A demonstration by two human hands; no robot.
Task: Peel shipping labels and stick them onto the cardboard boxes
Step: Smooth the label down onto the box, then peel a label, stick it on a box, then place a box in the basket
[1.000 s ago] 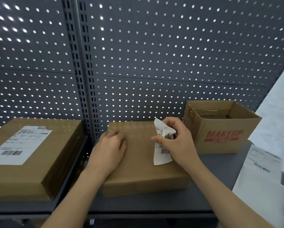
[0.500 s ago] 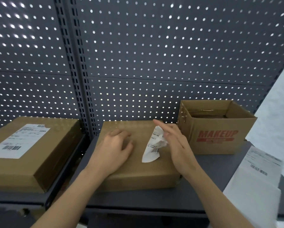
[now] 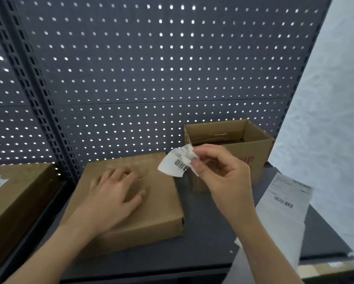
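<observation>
From the head camera: the right hand (image 3: 223, 177) is pinching a crumpled label (image 3: 177, 161) between thumb and fingertips, holding it up just above the flat box's (image 3: 157, 212) far right corner, probably to sort it out before sticking. The left hand (image 3: 114, 193) is lying spread and flat on that lid, likely steadying it. A barcode is showing on the label. Red letters on the open box (image 3: 260, 148) are reading "UP", the rest hidden. More labels (image 3: 284, 203) are waiting at right, their print too small to read.

Red letters "UP" show on the open box (image 3: 257, 171) — the label (image 3: 175, 163) print is unreadable beyond a barcode.
</observation>
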